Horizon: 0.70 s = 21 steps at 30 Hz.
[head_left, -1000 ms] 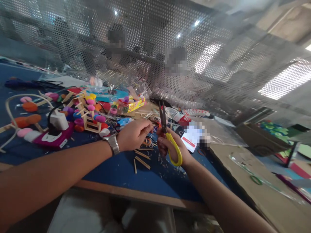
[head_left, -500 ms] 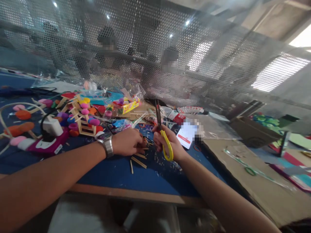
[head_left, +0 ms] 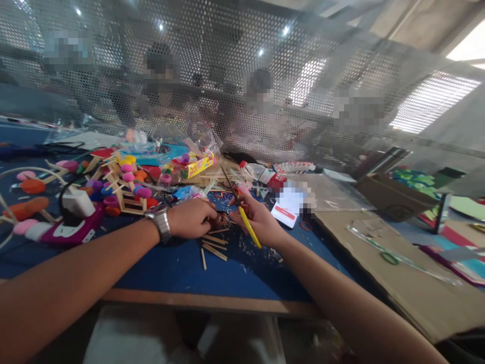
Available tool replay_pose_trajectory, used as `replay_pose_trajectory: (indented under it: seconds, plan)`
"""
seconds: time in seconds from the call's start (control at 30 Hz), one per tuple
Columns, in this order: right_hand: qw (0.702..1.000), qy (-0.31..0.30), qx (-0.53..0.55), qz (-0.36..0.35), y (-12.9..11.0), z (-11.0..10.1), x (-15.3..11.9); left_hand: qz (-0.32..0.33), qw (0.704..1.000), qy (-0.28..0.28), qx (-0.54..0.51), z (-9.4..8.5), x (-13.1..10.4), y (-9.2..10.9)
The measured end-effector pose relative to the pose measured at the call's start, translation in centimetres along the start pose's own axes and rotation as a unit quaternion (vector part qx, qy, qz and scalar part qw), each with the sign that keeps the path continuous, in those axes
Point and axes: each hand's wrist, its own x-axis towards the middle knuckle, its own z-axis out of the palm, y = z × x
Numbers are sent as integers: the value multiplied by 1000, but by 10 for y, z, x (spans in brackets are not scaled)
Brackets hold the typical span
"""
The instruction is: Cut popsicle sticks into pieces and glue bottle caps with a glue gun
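One pair of scissors, two hands

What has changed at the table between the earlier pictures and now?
The left hand came down toward the loose sticks; its grip is hidden. The yellow-handled scissors turned more edge-on, blades leaning further left. The right hand still holds them; the phone stayed put.

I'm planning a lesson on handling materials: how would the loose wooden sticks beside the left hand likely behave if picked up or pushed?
The wooden sticks are probably light, being so thin. They look straight, so they would likely stay stiff when lifted. Lying loose on the blue tabletop, they would probably scatter if pushed.
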Motion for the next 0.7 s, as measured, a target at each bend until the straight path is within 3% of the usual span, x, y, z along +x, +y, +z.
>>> replay_pose_trajectory:
  seconds: [0.7]
  plan:
    - [997, 41, 60, -32, -1, -1, 2, -154, 984, 75, 52, -4, -1, -7]
